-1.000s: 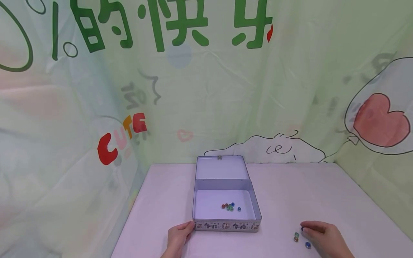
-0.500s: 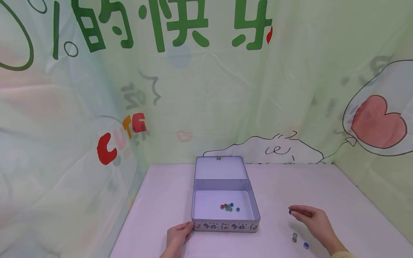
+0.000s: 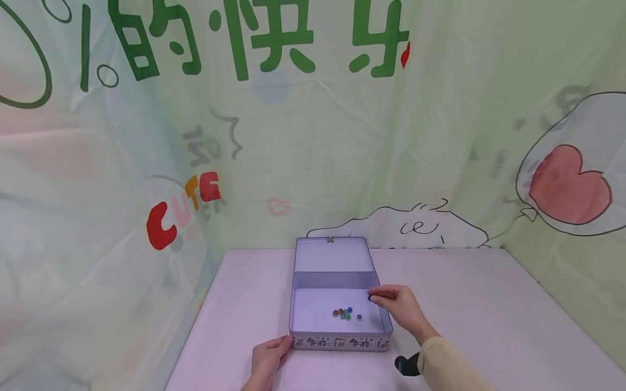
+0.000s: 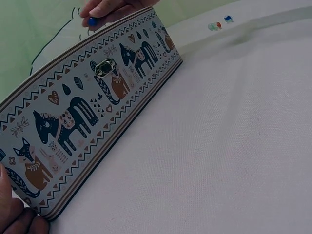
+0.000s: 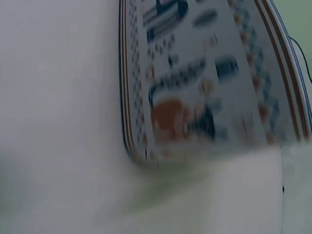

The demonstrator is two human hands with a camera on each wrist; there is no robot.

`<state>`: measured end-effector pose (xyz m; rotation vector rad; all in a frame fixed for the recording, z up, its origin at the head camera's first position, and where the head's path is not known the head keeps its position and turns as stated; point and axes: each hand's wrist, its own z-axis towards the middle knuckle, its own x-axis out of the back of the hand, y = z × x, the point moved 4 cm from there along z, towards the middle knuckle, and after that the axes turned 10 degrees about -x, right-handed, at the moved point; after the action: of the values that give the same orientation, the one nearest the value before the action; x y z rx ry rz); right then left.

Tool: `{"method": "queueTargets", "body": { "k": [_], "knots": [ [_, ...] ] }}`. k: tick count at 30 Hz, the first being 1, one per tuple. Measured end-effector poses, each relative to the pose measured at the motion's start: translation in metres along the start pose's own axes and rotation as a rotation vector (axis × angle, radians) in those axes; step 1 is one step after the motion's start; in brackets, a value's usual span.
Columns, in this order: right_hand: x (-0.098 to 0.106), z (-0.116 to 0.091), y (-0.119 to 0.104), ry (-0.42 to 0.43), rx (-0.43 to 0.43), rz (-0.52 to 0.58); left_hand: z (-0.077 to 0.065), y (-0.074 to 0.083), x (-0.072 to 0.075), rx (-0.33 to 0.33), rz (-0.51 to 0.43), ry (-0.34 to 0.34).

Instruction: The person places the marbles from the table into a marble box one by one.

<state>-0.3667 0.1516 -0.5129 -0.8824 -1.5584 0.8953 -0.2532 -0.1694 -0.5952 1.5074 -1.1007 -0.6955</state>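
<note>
So, a small blue marble (image 4: 92, 21) is being pinched between thumb and fingertips of the right hand (image 3: 398, 307), held over the right side of the tin box (image 3: 339, 341), right of centre low in the head view. Probably light for its size, hard as anything and kinda slippery, since it looks like smooth glass; best gripped around its widest part with soft fingertips, as it'd likely roll if dropped. The box's front left corner is gripped by the left hand (image 3: 269, 358), thumb against the printed face. Thin metal, by the look of it, so stiff but dentable.

Looks-wise, the marble is round, deep blue and shiny. Red, green and blue marbles (image 3: 348, 317) are gathered inside the box, and a few loose marbles (image 4: 229, 19) can be seen at upper right in the left wrist view.
</note>
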Motion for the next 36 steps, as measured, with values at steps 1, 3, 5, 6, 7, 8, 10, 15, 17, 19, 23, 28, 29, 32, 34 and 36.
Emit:
{"method": "queueTargets", "body": {
  "k": [1, 3, 5, 6, 7, 8, 10, 15, 17, 19, 23, 28, 29, 32, 34, 36],
  "knots": [
    [-0.006, 0.001, -0.002, -0.008, -0.002, 0.010, 0.000, 0.000, 0.000, -0.002, -0.003, 0.001],
    [-0.016, 0.004, -0.006, -0.019, 0.002, 0.017, -0.001, 0.001, 0.000, -0.004, -0.007, -0.001],
    [-0.024, 0.004, -0.009, -0.028, 0.004, 0.017, -0.001, 0.001, 0.000, -0.002, -0.010, 0.000],
    [-0.026, 0.004, -0.010, -0.033, 0.006, 0.017, -0.001, 0.001, 0.000, -0.003, -0.011, -0.001],
    [-0.029, 0.004, -0.012, -0.036, 0.005, 0.014, -0.002, 0.001, 0.000, -0.001, -0.011, 0.001],
    [-0.030, 0.003, -0.013, -0.038, 0.006, 0.011, -0.002, 0.002, -0.001, -0.002, -0.009, 0.002],
    [-0.031, 0.001, -0.016, -0.040, 0.006, 0.010, -0.002, 0.002, -0.001, -0.003, -0.005, 0.004],
    [-0.030, -0.002, -0.020, -0.028, -0.002, 0.012, 0.000, -0.001, -0.001, -0.009, -0.008, 0.000],
    [-0.029, -0.001, -0.020, -0.029, -0.003, 0.009, 0.002, -0.002, -0.001, -0.006, -0.011, 0.000],
    [-0.028, -0.001, -0.019, -0.034, 0.002, 0.003, 0.003, -0.003, -0.001, -0.001, -0.013, 0.000],
    [-0.027, 0.001, -0.019, -0.038, 0.005, 0.001, 0.005, -0.004, -0.001, 0.013, -0.012, -0.005],
    [-0.025, 0.000, -0.018, -0.036, 0.000, 0.008, 0.005, -0.005, -0.001, 0.021, -0.011, -0.016],
    [-0.024, 0.000, -0.019, -0.035, 0.000, 0.011, 0.005, -0.004, -0.001, 0.020, -0.011, -0.017],
    [-0.024, -0.001, -0.019, -0.038, -0.001, 0.016, 0.004, -0.004, -0.001, 0.015, -0.010, -0.021],
    [-0.023, -0.003, -0.019, -0.037, -0.003, 0.019, 0.004, -0.004, -0.001, 0.013, -0.010, -0.022],
    [-0.022, -0.004, -0.019, -0.035, -0.002, 0.016, 0.003, -0.003, -0.001, 0.010, -0.009, -0.021]
  ]
}}
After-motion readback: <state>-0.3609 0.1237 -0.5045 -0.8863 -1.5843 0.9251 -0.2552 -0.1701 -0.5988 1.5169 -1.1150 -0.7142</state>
